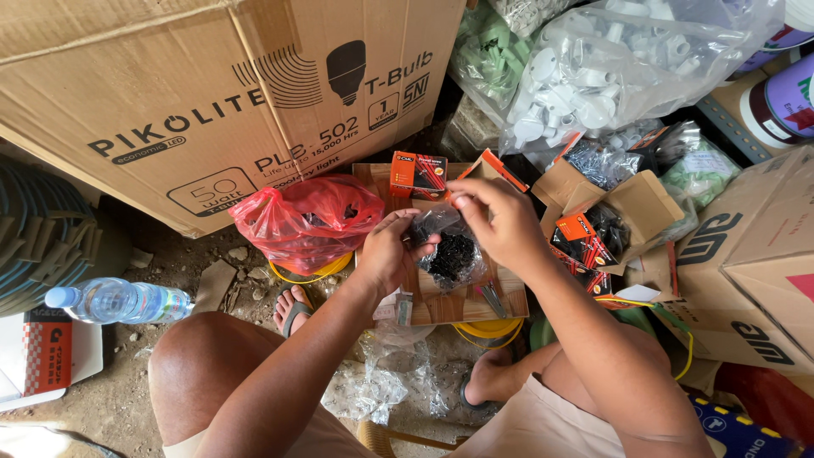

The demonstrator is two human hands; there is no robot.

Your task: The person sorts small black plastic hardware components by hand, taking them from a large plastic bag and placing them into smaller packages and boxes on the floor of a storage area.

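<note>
Both hands (449, 242) pinch a clear bag of black screws (452, 253) over a wooden board (462, 301), red bag (305, 220) just beside.

Counted outward from one wooden board (462, 301) resting between the person's knees: two bare hands, a left hand (388, 254) and a right hand (500, 222), meet above it on one clear plastic bag of small black screws (449, 250). One small orange-and-black cardboard box (417, 175) stands at the board's far edge. One red plastic bag (307, 220) lies left of the board, and one clear plastic water bottle with a blue cap (119, 301) lies farther left. One large clear bag of white plastic fittings (610, 68) sits beyond the board to the right. Two sandalled feet (294, 309) show near the board.
</note>
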